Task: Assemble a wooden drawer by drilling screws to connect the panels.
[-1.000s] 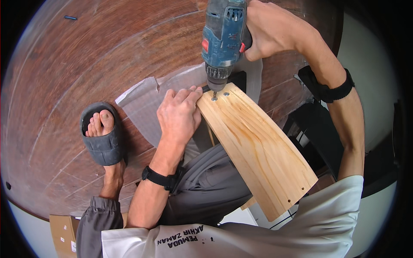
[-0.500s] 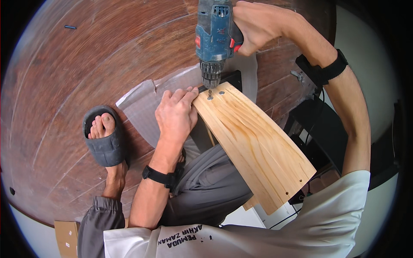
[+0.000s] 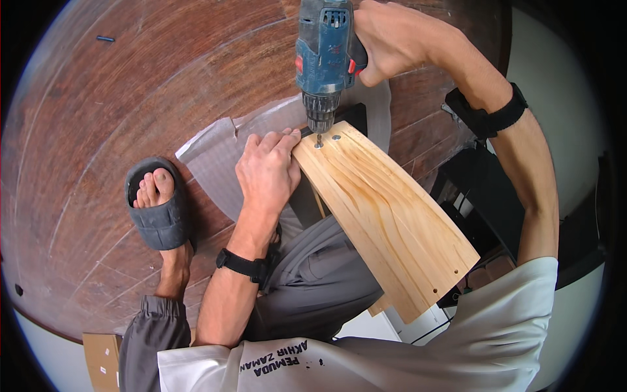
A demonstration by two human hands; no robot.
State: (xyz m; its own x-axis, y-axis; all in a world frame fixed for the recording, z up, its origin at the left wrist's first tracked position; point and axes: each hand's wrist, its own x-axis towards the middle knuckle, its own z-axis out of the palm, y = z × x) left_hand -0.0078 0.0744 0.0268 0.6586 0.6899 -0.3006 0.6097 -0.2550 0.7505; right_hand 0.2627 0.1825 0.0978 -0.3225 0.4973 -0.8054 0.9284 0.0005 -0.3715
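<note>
A blue cordless drill (image 3: 323, 55) points down at the far end of a pale wooden board (image 3: 395, 215). My right hand (image 3: 392, 39) is wrapped round its handle by the red switch. The bit meets a screw head (image 3: 318, 145) in the board. A second screw head (image 3: 336, 137) lies flush beside it. My left hand (image 3: 268, 170) grips the board's far left corner, its fingers curled at the edge and the underside hidden. Beneath that end is a dark panel (image 3: 354, 117). Two small holes show at the board's near end.
A white foam sheet (image 3: 219, 157) lies under the work on the brown wood-look floor (image 3: 130, 98). My foot in a dark slipper (image 3: 157, 222) rests at left. Black equipment (image 3: 490, 183) with cables stands at right. A small blue rod (image 3: 106, 38) lies far left; a cardboard box (image 3: 101, 359) is near left.
The drill chuck sits slightly closer to the screw head. My right forearm has shifted slightly left, and the board has moved up a little in view. My left hand keeps its hold.
</note>
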